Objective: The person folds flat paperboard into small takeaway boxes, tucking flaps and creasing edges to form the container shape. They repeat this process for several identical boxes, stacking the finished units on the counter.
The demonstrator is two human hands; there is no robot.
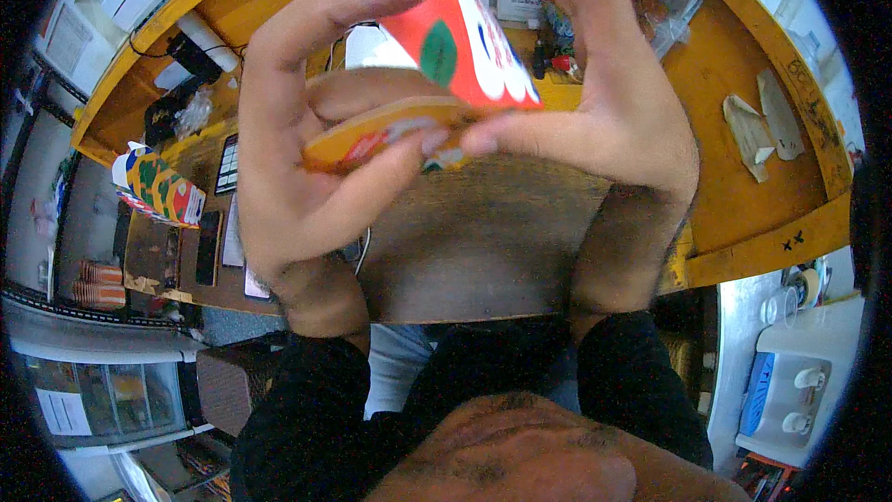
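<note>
My left hand (307, 121) is curled round a yellow-orange printed piece (358, 141) with a curved edge, its thumb pressed along the front. Just above it a red and white carton (418, 23) with a green leaf print slants up to the top edge. My left index finger overlaps that carton; whether it grips it I cannot tell. My right hand (623, 102) is raised with fingers apart, its thumb tip meeting the right end of the yellow-orange piece. The hands are slightly blurred, and the piece's far side is hidden by my fingers.
A camouflage-patterned carton (163, 184) lies on the dark wooden desktop (465, 242) at left, near a phone (209, 249). Torn brown paper (748, 139) lies on the yellow surface at right. Clear plastic bags (660, 0) and small items sit at the back. A white bin (804, 400) stands lower right.
</note>
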